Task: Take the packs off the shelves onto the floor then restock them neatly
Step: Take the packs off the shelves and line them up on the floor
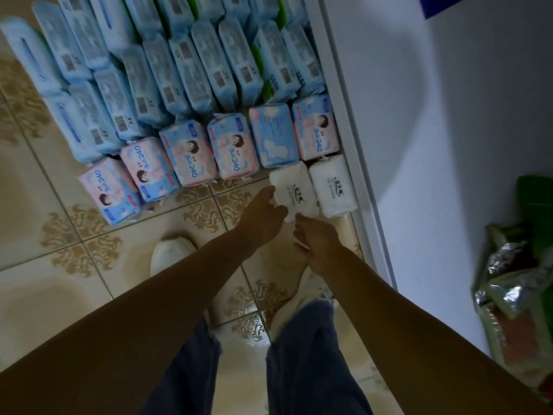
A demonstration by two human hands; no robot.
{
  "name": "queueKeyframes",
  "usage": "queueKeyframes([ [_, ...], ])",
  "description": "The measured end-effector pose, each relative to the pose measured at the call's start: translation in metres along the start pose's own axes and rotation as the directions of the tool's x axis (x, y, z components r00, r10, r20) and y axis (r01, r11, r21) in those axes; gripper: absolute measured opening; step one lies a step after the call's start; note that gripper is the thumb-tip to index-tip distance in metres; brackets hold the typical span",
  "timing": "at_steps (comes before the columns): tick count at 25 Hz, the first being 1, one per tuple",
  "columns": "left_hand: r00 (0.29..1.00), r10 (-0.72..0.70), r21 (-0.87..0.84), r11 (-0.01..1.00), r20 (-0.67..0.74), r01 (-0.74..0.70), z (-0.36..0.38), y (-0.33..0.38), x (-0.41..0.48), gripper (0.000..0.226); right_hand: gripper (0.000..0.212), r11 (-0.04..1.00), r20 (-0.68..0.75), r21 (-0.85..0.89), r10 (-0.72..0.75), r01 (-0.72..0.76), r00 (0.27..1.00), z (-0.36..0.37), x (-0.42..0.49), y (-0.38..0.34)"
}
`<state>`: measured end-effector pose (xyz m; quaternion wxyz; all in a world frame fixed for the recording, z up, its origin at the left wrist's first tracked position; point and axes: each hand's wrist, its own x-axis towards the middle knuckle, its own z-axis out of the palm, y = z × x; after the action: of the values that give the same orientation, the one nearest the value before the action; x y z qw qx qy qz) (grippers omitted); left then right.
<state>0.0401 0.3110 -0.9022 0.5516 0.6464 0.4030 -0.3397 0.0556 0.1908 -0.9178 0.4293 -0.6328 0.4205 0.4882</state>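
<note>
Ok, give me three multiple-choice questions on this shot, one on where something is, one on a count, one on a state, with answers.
1. Where do the white packs lie? A on the blue packs; B on the floor beside the white panel; C on a shoe.
2. How many white packs are there? A one; B two; C four.
3. The left hand is: A hanging free; B on a pink pack; C holding the left white pack.
Answers: B, both rest on tiles by the panel's base; B, two lie side by side; C, its fingers pinch that pack's edge.
</note>
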Motion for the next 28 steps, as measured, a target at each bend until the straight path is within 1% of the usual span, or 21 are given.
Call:
queueKeyframes([
  [1, 1.0, 0.012, 0.025, 1.0, -0.003, -0.012, -0.005, 0.004, -0.009, 0.055, 0.044, 0.986, 0.002, -0.161, -0.036, 0.036, 0.999, -0.003, -0.015, -0.002],
  [2, 0.999, 0.035, 0.074, 0.997, -0.005, -0.035, -0.013, 0.01, -0.023, 0.057, 0.049, 0.939, -0.012, -0.329, -0.11, 0.1, 0.994, -0.007, -0.032, -0.004],
  [3, 0.997, 0.079, 0.16, 0.984, -0.002, -0.077, -0.021, 0.016, -0.039, 0.06, 0.056, 0.878, -0.05, -0.454, -0.195, 0.152, 0.979, -0.011, -0.052, -0.006],
  [4, 0.989, 0.148, 0.272, 0.951, 0.01, -0.145, -0.031, 0.024, -0.059, 0.063, 0.065, 0.817, -0.073, -0.544, -0.276, 0.193, 0.958, -0.014, -0.074, -0.01],
  [5, 0.97, 0.243, 0.395, 0.89, 0.008, -0.227, -0.042, 0.032, -0.08, 0.066, 0.073, 0.745, -0.064, -0.624, -0.349, 0.236, 0.935, -0.018, -0.097, -0.014],
  [6, 0.943, 0.332, 0.524, 0.802, 0.01, -0.288, -0.053, 0.041, -0.1, 0.07, 0.079, 0.646, -0.019, -0.708, -0.422, 0.286, 0.906, -0.022, -0.122, -0.021],
  [7, 0.915, 0.403, 0.653, 0.687, 0.023, -0.319, -0.067, 0.054, -0.126, 0.074, 0.083, 0.536, 0.029, -0.78, -0.483, 0.323, 0.875, -0.025, -0.15, -0.03],
  [9, 0.886, 0.46, 0.827, 0.471, 0.065, -0.306, -0.092, 0.078, -0.171, 0.081, 0.086, 0.324, 0.121, -0.863, -0.611, 0.387, 0.782, -0.03, -0.207, -0.048],
  [10, 0.881, 0.465, 0.87, 0.393, 0.092, -0.298, -0.105, 0.093, -0.197, 0.083, 0.086, 0.221, 0.159, -0.892, -0.665, 0.395, 0.73, -0.033, -0.238, -0.059],
  [11, 0.87, 0.477, 0.887, 0.341, 0.123, -0.311, -0.116, 0.109, -0.226, 0.085, 0.086, 0.143, 0.191, -0.91, -0.691, 0.39, 0.697, -0.036, -0.269, -0.068],
  [12, 0.848, 0.503, 0.901, 0.271, 0.168, -0.339, -0.128, 0.123, -0.26, 0.085, 0.086, 0.087, 0.213, -0.921, -0.704, 0.38, 0.677, -0.039, -0.308, -0.075],
  [13, 0.807, 0.552, 0.904, 0.206, 0.209, -0.375, -0.139, 0.135, -0.291, 0.086, 0.085, 0.055, 0.218, -0.93, -0.717, 0.365, 0.663, -0.042, -0.344, -0.079],
  [15, 0.719, 0.632, 0.902, 0.07, 0.29, -0.426, -0.155, 0.16, -0.352, 0.088, 0.081, 0.024, 0.203, -0.943, -0.751, 0.333, 0.628, -0.048, -0.417, -0.081],
  [16, 0.691, 0.639, 0.897, 0.003, 0.338, -0.442, -0.16, 0.17, -0.379, 0.088, 0.08, 0.022, 0.192, -0.945, -0.772, 0.327, 0.606, -0.051, -0.45, -0.077],
  [18, 0.664, 0.611, 0.881, -0.125, 0.431, -0.457, -0.162, 0.185, -0.432, 0.085, 0.079, 0.073, 0.116, -0.952, -0.813, 0.298, 0.57, -0.06, -0.513, -0.054],
  [19, 0.644, 0.611, 0.869, -0.158, 0.459, -0.469, -0.16, 0.189, -0.452, 0.086, 0.079, 0.101, 0.08, -0.955, -0.821, 0.28, 0.566, -0.064, -0.538, -0.04],
  [21, 0.589, 0.62, 0.834, -0.212, 0.518, -0.51, -0.149, 0.195, -0.487, 0.085, 0.078, 0.137, 0.023, -0.964, -0.811, 0.229, 0.585, -0.075, -0.575, -0.008],
  [22, 0.555, 0.608, 0.804, -0.266, 0.568, -0.532, -0.137, 0.194, -0.507, 0.084, 0.078, 0.163, -0.021, -0.969, -0.803, 0.186, 0.596, -0.084, -0.597, 0.014],
  [23, 0.537, 0.583, 0.778, -0.311, 0.61, -0.545, -0.124, 0.193, -0.526, 0.084, 0.078, 0.188, -0.067, -0.972, -0.798, 0.141, 0.599, -0.095, -0.614, 0.035],
  [25, 0.517, 0.546, 0.747, -0.404, 0.66, -0.528, -0.098, 0.189, -0.559, 0.084, 0.078, 0.233, -0.157, -0.971, -0.804, 0.061, 0.574, -0.117, -0.644, 0.069],
  [28, 0.381, 0.534, 0.651, -0.535, 0.755, -0.538, -0.051, 0.167, -0.628, 0.083, 0.074, 0.353, -0.329, -0.934, -0.802, -0.048, 0.498, -0.149, -0.702, 0.142],
])
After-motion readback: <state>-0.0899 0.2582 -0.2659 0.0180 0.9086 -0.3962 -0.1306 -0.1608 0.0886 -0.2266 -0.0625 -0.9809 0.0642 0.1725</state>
